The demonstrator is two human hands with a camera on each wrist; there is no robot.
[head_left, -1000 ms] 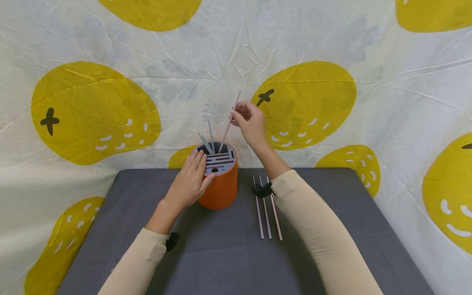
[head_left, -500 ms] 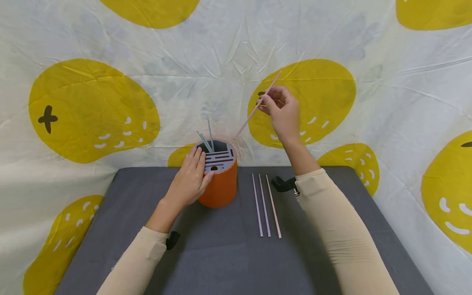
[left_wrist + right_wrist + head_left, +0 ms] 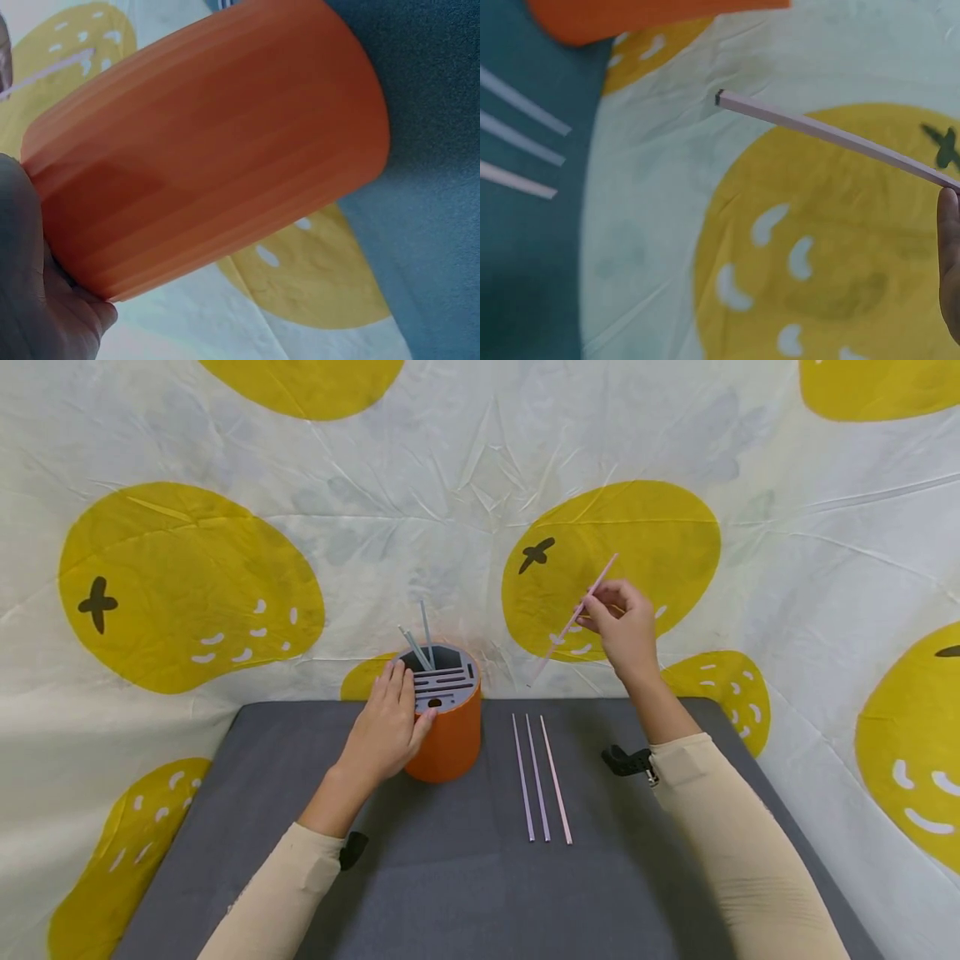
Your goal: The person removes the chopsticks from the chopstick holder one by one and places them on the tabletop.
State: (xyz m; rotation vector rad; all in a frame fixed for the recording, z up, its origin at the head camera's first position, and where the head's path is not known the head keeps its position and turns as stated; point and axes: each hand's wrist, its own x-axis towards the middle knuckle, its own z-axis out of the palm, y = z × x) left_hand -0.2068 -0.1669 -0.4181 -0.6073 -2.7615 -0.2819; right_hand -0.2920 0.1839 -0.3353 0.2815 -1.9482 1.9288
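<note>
A slim pink pencil (image 3: 573, 621) slants in the air over the back right of the table. My right hand (image 3: 624, 625) pinches it near its upper part, and in the right wrist view its dark lower end (image 3: 720, 98) points away from the hand. My left hand (image 3: 384, 722) rests on the left rim of an orange round pencil holder (image 3: 450, 743), fingers straight, thumb at the front edge. The holder's grey top (image 3: 450, 700) has slots and a larger opening, where several bluish pencils (image 3: 428, 631) stand tilted. The left wrist view shows the holder's orange side (image 3: 217, 142).
Three pale pencils, two lilac (image 3: 532, 785) and one pink (image 3: 557, 785), lie side by side on the dark grey table (image 3: 450, 893), right of the holder. A white cloth with yellow fruit shapes (image 3: 191, 589) hangs behind the table's back edge.
My right hand has drawn the pink pencil up out of the holder's opening, then moved it right and lower, away from the holder. My left hand has stayed on the rim.
</note>
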